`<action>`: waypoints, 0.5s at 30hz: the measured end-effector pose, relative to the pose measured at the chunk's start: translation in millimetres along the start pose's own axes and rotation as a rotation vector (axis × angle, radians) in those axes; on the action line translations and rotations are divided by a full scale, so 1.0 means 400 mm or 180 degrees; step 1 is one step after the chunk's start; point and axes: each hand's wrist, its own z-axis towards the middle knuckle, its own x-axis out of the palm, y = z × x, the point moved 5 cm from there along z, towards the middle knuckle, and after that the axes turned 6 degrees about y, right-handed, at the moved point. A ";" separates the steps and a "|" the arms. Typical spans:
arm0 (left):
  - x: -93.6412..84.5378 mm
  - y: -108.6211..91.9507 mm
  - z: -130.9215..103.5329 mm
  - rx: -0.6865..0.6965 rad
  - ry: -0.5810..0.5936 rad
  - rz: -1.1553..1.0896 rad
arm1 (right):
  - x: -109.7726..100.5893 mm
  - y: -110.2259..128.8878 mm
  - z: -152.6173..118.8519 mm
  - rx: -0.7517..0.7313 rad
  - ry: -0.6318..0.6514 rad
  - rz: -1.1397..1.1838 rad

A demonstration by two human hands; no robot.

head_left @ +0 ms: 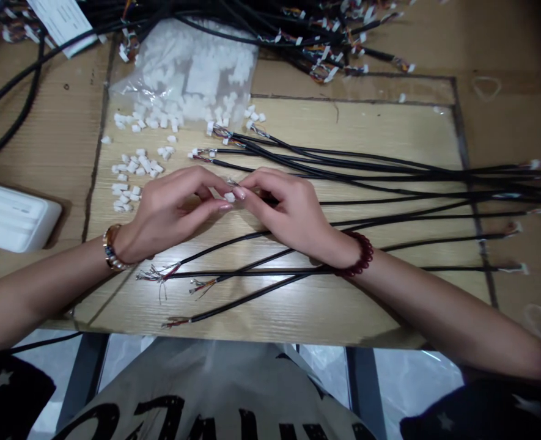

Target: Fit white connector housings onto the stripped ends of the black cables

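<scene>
My left hand and my right hand meet over the middle of the board. A small white plastic connector sits between my left index finger and thumb, close against the right thumb tip. My right thumb and index finger pinch the end of a black cable, whose thin stripped wires show just above the connector. Whether any wire is inside the connector, I cannot tell. Below my hands lie several black cables with bare wire ends. Cables with white connectors on their ends lie just beyond my fingers.
Loose white connectors lie left of my hands, below an open clear bag full of them. A thick bundle of black cables fills the far edge. At the left is a white box-shaped device. Cables run off right.
</scene>
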 end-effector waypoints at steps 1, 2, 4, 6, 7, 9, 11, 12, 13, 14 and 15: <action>0.004 0.005 0.001 -0.0201 0.0038 -0.0206 | 0.000 -0.003 0.001 -0.0038 -0.0008 0.0091; 0.010 0.011 0.001 -0.0438 0.0068 -0.0488 | 0.000 -0.005 0.001 -0.0074 -0.0023 0.0172; 0.023 0.024 0.000 -0.0936 0.0062 -0.1171 | -0.001 -0.009 0.002 -0.0147 -0.0090 0.0308; 0.035 0.032 0.001 -0.1346 0.0059 -0.1767 | -0.002 -0.009 0.002 -0.0217 -0.0171 0.0434; 0.040 0.033 0.003 -0.1495 0.0078 -0.1964 | -0.002 -0.009 0.001 -0.0234 -0.0201 0.0507; 0.043 0.032 0.008 -0.1666 0.0141 -0.2187 | -0.003 -0.009 0.002 -0.0191 -0.0222 0.0720; 0.041 0.029 0.015 -0.1735 0.0181 -0.2289 | -0.004 -0.014 0.003 0.0024 -0.0227 0.1023; 0.039 0.028 0.017 -0.1766 0.0195 -0.2314 | -0.005 -0.019 0.003 0.0183 -0.0236 0.1199; 0.037 0.028 0.018 -0.1799 0.0208 -0.2332 | -0.005 -0.023 0.004 0.0342 -0.0254 0.1374; 0.037 0.029 0.019 -0.1838 0.0223 -0.2343 | -0.006 -0.026 0.005 0.0480 -0.0280 0.1539; 0.036 0.031 0.019 -0.1876 0.0240 -0.2350 | -0.006 -0.027 0.006 0.0580 -0.0297 0.1686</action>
